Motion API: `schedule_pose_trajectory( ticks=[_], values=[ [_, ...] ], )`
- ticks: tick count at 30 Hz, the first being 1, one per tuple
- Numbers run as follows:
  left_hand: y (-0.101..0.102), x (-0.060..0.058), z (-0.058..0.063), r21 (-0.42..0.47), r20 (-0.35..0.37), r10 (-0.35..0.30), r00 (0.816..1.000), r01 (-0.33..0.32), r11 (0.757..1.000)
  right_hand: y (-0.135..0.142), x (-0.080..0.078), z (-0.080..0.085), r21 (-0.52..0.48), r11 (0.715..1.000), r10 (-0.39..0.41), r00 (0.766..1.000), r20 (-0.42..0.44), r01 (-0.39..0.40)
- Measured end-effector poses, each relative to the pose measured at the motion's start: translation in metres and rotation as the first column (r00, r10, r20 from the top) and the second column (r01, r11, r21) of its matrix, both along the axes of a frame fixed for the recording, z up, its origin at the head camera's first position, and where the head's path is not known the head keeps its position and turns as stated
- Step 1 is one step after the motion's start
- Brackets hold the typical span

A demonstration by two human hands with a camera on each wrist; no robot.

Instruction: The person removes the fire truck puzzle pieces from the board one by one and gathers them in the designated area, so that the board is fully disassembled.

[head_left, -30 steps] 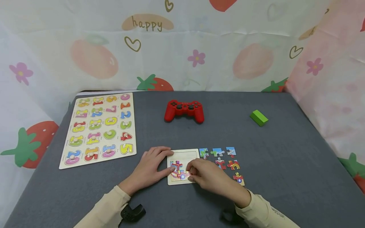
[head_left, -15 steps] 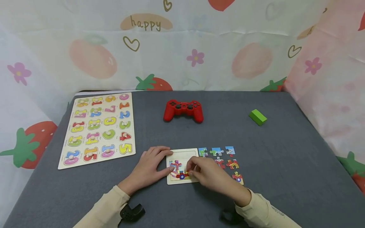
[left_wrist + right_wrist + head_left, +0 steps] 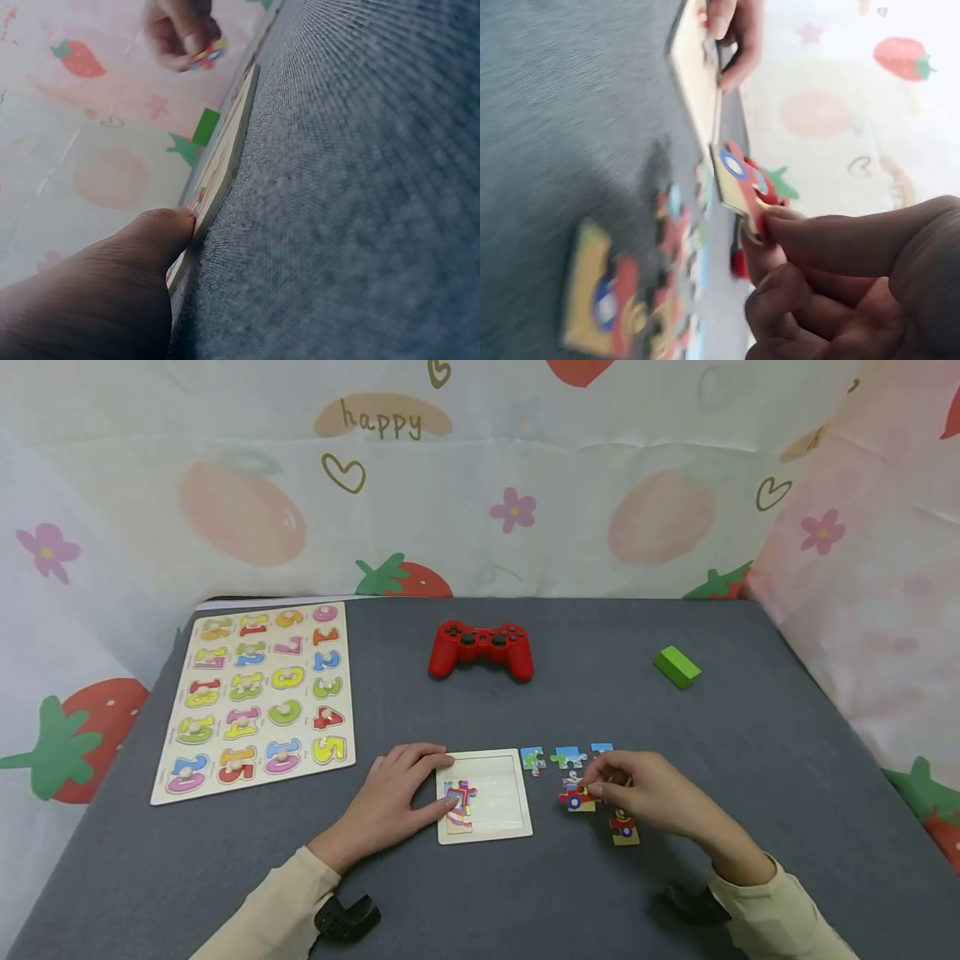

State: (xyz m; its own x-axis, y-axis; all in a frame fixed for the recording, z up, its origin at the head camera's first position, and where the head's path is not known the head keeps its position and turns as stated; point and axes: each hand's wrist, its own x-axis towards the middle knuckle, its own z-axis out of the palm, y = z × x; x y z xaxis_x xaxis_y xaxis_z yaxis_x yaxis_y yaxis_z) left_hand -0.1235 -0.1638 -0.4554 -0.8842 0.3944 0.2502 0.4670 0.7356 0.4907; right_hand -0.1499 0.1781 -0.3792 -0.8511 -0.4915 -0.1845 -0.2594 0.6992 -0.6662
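Note:
My left hand rests beside the wooden puzzle tray, thumb pressing on its left part and fingers at its upper left edge. Under and near that thumb, colourful jigsaw pieces lie along the tray's left side, partly covered. Between thumb and fingers, my right hand pinches a jigsaw piece showing a red vehicle with a blue wheel. It is held right of the tray, in front of loose pieces, some hidden by the hand. A similar wheeled piece lies below the right hand.
Further loose jigsaw pieces lie right of the tray. A red game controller sits behind it, and a green block at back right. A wooden number board with knobbed numerals fills the left of the grey table.
My right hand has lifted the wheeled jigsaw piece out of the tray's lower part and carried it right, over by the loose pieces. My left hand has stayed on the tray.

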Motion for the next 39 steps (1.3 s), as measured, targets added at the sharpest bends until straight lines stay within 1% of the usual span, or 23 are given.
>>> schedule_pose_trajectory(
  ticks=[3, 6, 10, 12, 16, 19, 22, 24, 28, 31, 33, 39],
  values=[
    [0.0, 0.0, 0.001, -0.003, 0.003, 0.001, 1.0, -0.001, 1.0, 0.012, 0.002, -0.006, 0.007, 0.999, 0.052, 0.998, 0.036, -0.052],
    [0.0, 0.0, 0.001, -0.001, 0.008, 0.001, 1.0, -0.001, 1.0, 0.017, 0.006, -0.012, -0.027, 0.995, 0.097, 0.993, 0.065, -0.095],
    [0.001, 0.0, 0.0, 0.006, -0.013, 0.001, 1.0, -0.001, 1.0, 0.017, 0.009, -0.016, -0.066, 0.991, 0.119, 0.99, 0.075, -0.114],
    [0.0, 0.0, 0.0, 0.007, -0.018, 0.002, 1.0, -0.002, 1.0, 0.016, 0.01, -0.017, -0.068, 0.991, 0.121, 0.991, 0.055, -0.117],
    [0.0, 0.0, 0.0, -0.003, 0.0, 0.004, 1.0, -0.004, 1.0, 0.016, 0.011, -0.017, -0.045, 0.989, 0.139, 0.99, -0.007, -0.14],
    [0.0, 0.0, 0.001, -0.009, 0.017, 0.004, 1.0, -0.004, 1.0, 0.016, 0.013, -0.018, 0.004, 0.983, 0.182, 0.981, -0.069, -0.182],
    [0.0, 0.0, 0.002, -0.012, 0.022, 0.005, 1.0, -0.005, 1.0, 0.016, 0.014, -0.018, 0.053, 0.977, 0.211, 0.972, -0.103, -0.207],
    [0.0, 0.0, 0.001, -0.01, 0.023, 0.005, 1.0, -0.005, 1.0, 0.015, 0.015, -0.018, 0.069, 0.975, 0.217, 0.97, -0.108, -0.211],
    [-0.001, 0.0, 0.001, -0.009, 0.027, 0.005, 1.0, -0.005, 1.0, 0.013, 0.015, -0.017, 0.076, 0.978, 0.201, 0.974, -0.101, -0.194],
    [-0.001, 0.0, 0.001, -0.01, 0.032, 0.006, 0.999, -0.006, 1.0, 0.007, 0.013, -0.014, 0.073, 0.982, 0.18, 0.978, -0.108, -0.173],
    [-0.001, 0.0, 0.001, -0.009, 0.031, 0.006, 0.999, -0.005, 1.0, -0.001, 0.011, -0.011, 0.07, 0.982, 0.184, 0.975, -0.129, -0.176],
    [-0.001, 0.0, 0.0, -0.005, 0.022, -0.011, 1.0, 0.011, 1.0, -0.039, 0.007, -0.005, 0.108, 0.967, 0.248, 0.952, -0.178, -0.231]
  ],
)
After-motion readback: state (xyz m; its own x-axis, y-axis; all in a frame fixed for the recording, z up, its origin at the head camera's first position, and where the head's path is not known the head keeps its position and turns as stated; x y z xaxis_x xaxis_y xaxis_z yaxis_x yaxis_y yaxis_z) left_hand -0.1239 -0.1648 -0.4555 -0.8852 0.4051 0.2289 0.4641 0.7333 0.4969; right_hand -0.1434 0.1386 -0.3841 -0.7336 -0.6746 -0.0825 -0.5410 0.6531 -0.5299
